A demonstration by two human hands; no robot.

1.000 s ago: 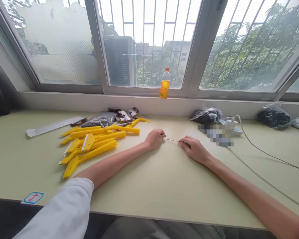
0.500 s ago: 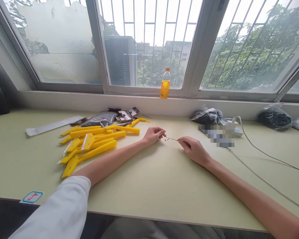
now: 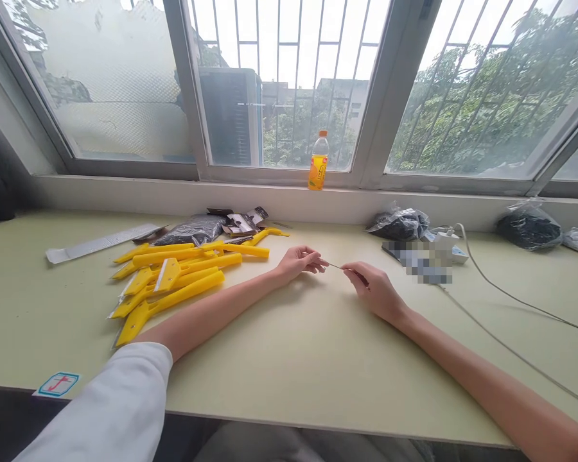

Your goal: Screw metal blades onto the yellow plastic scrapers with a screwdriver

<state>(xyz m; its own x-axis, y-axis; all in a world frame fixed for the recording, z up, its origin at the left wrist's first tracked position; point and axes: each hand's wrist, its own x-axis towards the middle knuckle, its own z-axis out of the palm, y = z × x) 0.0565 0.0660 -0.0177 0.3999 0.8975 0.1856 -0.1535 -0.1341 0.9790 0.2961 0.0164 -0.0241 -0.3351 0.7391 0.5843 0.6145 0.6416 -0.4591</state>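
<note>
A thin metal rod (image 3: 334, 265) spans the short gap between my two hands above the table. My right hand (image 3: 373, 287) pinches its right end between thumb and fingers. At its left end, my left hand (image 3: 299, 264) has thumb and forefinger closed on the rod's tip, with the other fingers bent beneath. Tiny metal pieces (image 3: 324, 269) show at the left fingertips, too small to make out well. Left of my left hand lies a pile of yellow scrapers (image 3: 173, 277) with long handles, several of them overlapping.
Behind the scrapers are a grey plastic bag (image 3: 197, 230), dark packaging (image 3: 245, 221) and a long pale strip (image 3: 101, 244). Bagged black items (image 3: 399, 224), a blurred device and white cables (image 3: 510, 303) lie right. An orange drink bottle (image 3: 318, 162) stands on the windowsill.
My left fingers have moved slightly right, over the small metal pieces that lay in view on the table. Less of the rod shows between my hands.
</note>
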